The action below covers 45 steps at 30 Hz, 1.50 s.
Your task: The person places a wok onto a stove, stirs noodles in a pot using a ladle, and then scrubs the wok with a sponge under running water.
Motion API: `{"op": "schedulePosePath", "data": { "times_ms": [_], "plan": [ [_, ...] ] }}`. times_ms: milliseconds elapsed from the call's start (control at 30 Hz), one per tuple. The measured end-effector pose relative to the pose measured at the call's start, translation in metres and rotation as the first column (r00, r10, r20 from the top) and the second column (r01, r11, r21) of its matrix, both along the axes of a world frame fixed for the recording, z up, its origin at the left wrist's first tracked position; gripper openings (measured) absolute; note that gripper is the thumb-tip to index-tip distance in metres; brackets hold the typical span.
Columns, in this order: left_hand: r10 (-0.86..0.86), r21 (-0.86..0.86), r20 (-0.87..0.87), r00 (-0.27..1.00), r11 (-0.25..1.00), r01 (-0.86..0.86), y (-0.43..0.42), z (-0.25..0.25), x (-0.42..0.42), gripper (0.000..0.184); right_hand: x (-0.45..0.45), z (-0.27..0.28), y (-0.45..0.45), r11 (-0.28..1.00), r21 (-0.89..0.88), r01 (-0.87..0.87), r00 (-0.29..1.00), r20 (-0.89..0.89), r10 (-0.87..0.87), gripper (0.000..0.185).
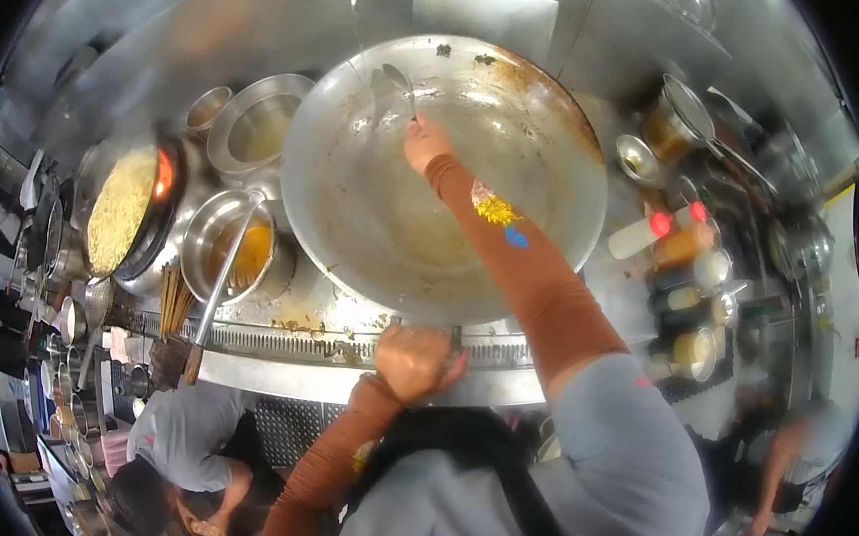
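Observation:
A large metal wok (386, 211) fills the middle of the view, with thin liquid at its bottom and dark burnt marks on its far rim. My right hand (428, 144) reaches over it, closed around the handle of a ladle (398, 77). The ladle's bowl is near the wok's far wall, beside a thin stream of water (353, 14) falling from above. At the wok's near edge my left hand (416, 362) is closed in a fist around its handle, which the fingers mostly hide.
On the left, noodles (127, 211) fill another wok over a flame. Beside it stand a pot with orange liquid (239, 251), a long-handled tool (226, 282) and a steel basin (258, 126). Sauce bottles (638, 236) line the right. A co-worker (188, 439) bends at lower left.

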<state>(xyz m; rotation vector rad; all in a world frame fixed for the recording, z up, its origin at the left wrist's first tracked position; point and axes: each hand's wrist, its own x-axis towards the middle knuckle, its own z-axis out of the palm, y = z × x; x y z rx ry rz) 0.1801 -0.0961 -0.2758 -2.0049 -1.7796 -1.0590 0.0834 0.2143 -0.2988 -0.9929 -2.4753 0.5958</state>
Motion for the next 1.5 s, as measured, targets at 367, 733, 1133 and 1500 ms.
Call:
{"op": "schedulePosePath", "data": {
  "times_ms": [367, 733, 1133, 1500],
  "plan": [
    [0.005, -0.083, 0.024, 1.000, 0.997, -0.003, -0.008, -0.011, -0.003, 0.024, 0.000, -0.019, 0.016, 0.802, 0.445, -0.398, 0.829, 0.548, 0.107, 0.041],
    [-0.036, -0.001, 0.030, 0.999, 0.999, 0.036, -0.006, -0.010, -0.006, 0.026, 0.248, 0.068, -0.149, 0.930, -0.300, -0.213, 0.971, 0.038, 0.235, 0.041],
    [-0.079, -0.055, -0.018, 0.997, 0.995, 0.078, -0.014, -0.009, -0.009, 0.030, 0.343, 0.051, -0.285, 0.958, -0.065, 0.281, 0.958, 0.075, -0.276, 0.038],
    [-0.068, -0.076, -0.057, 0.996, 0.995, 0.063, -0.019, -0.004, 0.001, 0.028, 0.488, -0.031, -0.228, 0.703, 0.056, 0.708, 0.705, -0.009, -0.709, 0.028]
  ]
}}
